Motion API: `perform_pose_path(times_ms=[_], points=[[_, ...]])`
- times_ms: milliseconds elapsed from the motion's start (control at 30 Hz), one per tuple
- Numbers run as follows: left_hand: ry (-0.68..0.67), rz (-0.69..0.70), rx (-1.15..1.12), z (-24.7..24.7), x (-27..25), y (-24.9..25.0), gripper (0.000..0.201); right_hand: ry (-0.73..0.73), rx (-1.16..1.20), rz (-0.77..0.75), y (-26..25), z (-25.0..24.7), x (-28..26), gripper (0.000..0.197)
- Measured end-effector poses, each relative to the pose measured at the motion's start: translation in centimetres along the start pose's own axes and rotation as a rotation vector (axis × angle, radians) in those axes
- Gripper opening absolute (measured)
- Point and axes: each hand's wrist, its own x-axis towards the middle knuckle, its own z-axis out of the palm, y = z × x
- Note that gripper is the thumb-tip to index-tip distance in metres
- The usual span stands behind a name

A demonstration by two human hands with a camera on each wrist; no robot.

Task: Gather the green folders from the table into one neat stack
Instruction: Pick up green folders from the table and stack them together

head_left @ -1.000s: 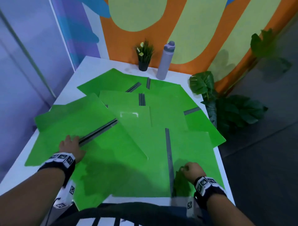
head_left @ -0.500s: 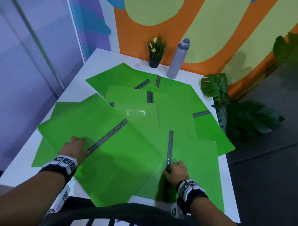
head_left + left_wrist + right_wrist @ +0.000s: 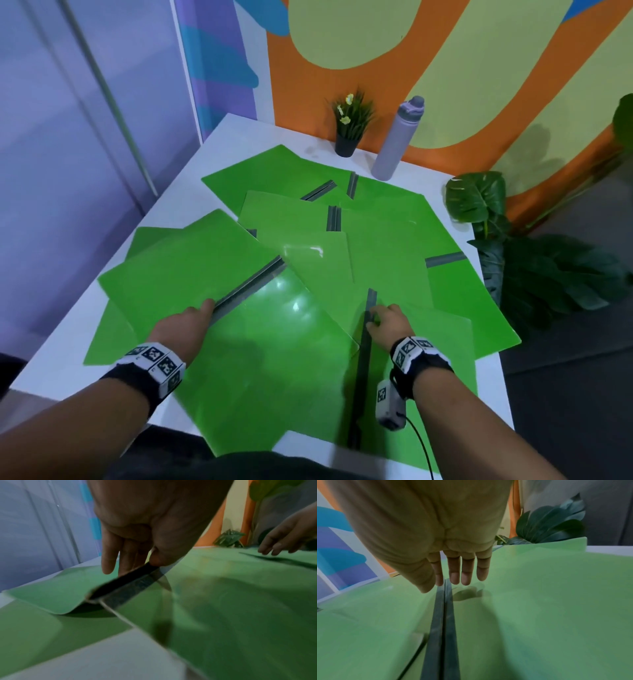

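Several green folders lie open and overlapping across the white table, each with a grey spine. My left hand pinches the spine of the near-left folder; in the left wrist view thumb and fingers of the left hand clamp that dark spine and its near end is lifted off the table. My right hand rests on the spine of the near-right folder. In the right wrist view the right hand's fingers are straight, tips at the spine.
A small potted plant and a grey bottle stand at the table's far edge against the painted wall. A large leafy plant stands on the floor beyond the right edge. Bare table shows at the far left and near corners.
The near-left folder has slid right and turned under my left hand, now overlapping the near-right one. My right hand moved from the folder's near edge up along its spine.
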Motion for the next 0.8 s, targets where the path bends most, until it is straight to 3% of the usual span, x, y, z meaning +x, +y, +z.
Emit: perform_pose_path(times_ms=[167, 267, 400, 567, 700, 800], points=[[0.206, -0.063, -0.075, -4.6, -0.6, -1.7, 0.040, -0.009, -0.107, -0.050, -0.8, -1.2, 3.7, 0.052], [0.401, -0.122, -0.160, -7.5, -0.6, -3.3, 0.042, -0.054, -0.181, -0.070, -0.8, -1.4, 4.9, 0.069], [0.612, -0.197, -0.261, -10.0, -1.1, -5.2, 0.032, -0.062, -0.315, -0.090, -0.8, -1.0, 5.0, 0.080], [0.798, -0.198, -0.226, -11.0, -2.1, -6.4, 0.028, -0.034, -0.358, -0.075, -0.5, -0.6, 4.8, 0.072], [0.822, -0.265, -0.311, -11.8, -2.8, -6.1, 0.025, -0.034, -0.325, -0.052, -0.8, -0.8, 4.4, 0.058], [0.840, -0.206, -0.308, -11.6, -3.3, -5.8, 0.024, -0.029, -0.332, -0.063, -1.1, -0.4, 4.1, 0.046]])
